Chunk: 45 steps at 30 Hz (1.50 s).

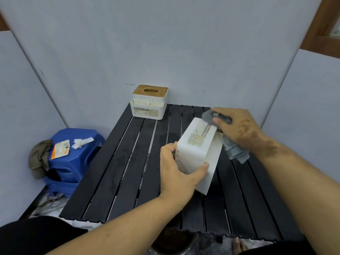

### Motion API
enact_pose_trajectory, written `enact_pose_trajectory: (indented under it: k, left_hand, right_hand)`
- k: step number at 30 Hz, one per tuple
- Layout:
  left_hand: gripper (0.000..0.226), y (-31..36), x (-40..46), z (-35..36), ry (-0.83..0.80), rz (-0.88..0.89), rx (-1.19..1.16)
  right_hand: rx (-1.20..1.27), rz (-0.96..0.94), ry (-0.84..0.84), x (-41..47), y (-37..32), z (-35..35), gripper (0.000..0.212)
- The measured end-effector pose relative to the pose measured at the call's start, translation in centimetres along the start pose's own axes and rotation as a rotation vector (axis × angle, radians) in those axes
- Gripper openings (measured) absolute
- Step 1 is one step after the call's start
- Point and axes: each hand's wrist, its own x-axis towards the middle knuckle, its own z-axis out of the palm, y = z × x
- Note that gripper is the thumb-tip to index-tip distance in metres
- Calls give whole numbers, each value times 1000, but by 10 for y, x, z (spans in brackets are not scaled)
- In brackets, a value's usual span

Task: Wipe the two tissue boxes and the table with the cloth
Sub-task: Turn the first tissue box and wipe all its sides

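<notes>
A white tissue box (197, 148) is tipped on its side above the middle of the black slatted table (128, 172). My left hand (179, 173) grips its near end, thumb on the right face. My right hand (237, 128) holds a grey cloth (233, 150) bunched against the box's far upper edge; part of the cloth hangs down beside the box. A second white tissue box (149, 103) with a wooden lid stands upright at the table's far edge, by the wall.
A blue plastic stool (73, 159) stands left of the table with an olive rag (39, 157), a packet (60, 149) and crumpled tissue (81, 142) on it. Grey panels close in the back and sides. A dark round container (171, 242) sits below the near edge.
</notes>
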Motion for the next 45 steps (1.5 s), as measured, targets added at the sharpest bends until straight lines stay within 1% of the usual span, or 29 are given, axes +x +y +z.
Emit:
enact_pose_trajectory:
  k: [2, 4, 7, 10, 12, 14, 16, 17, 19, 22, 25, 28, 31, 35, 39, 43, 45]
  left_hand:
    - [76, 1, -1, 1, -5, -11, 2]
    - [76, 2, 0, 0, -5, -18, 7]
    - [83, 7, 3, -4, -45, -38, 32]
    - [96, 17, 9, -16, -154, -32, 110]
    - [105, 30, 18, -34, -305, 24, 199]
    - [110, 53, 33, -55, -535, 122, 390]
    - [114, 81, 51, -73, -771, 213, 685]
    - [115, 94, 61, -76, -861, 265, 828]
    - [113, 114, 79, -73, -992, 427, 1041]
    - [108, 131, 99, -56, -1137, 709, 1274]
    - [98, 142, 112, -39, -1247, 917, 1379]
    - [85, 146, 119, -24, -1312, 1097, 1407]
    - [82, 143, 126, -15, -1350, 1174, 1402]
    - [83, 141, 131, -11, -1393, 1132, 1365]
    - [81, 140, 136, -12, -1381, 1044, 1299]
    - [77, 141, 143, -28, -1301, 817, 1141]
    - [78, 140, 145, -42, -1244, 635, 1023]
  right_hand:
    - [-21, 52, 33, -5, 23, -9, 30]
    - [11, 106, 7, -17, 37, -15, 34]
    - [81, 139, -56, -37, 47, -21, 35]
    - [72, 118, -83, -53, 52, -26, 35]
    - [79, 125, -101, -62, 54, -32, 35]
    - [80, 125, -137, -71, 57, -38, 34]
    - [70, 116, -178, -77, 60, -44, 34]
    - [60, 112, -201, -79, 61, -46, 34]
    - [53, 111, -242, -82, 63, -50, 34]
    - [66, 102, -273, -84, 61, -53, 34]
    - [85, 75, -274, -84, 54, -57, 34]
    - [130, 42, -254, -85, 48, -58, 35]
    - [151, 3, -230, -87, 43, -53, 37]
    - [125, -63, -235, -90, 42, -45, 39]
    - [141, -82, -239, -89, 40, -42, 40]
    - [206, -62, -190, -83, 34, -44, 37]
    - [248, -55, -163, -80, 30, -45, 37]
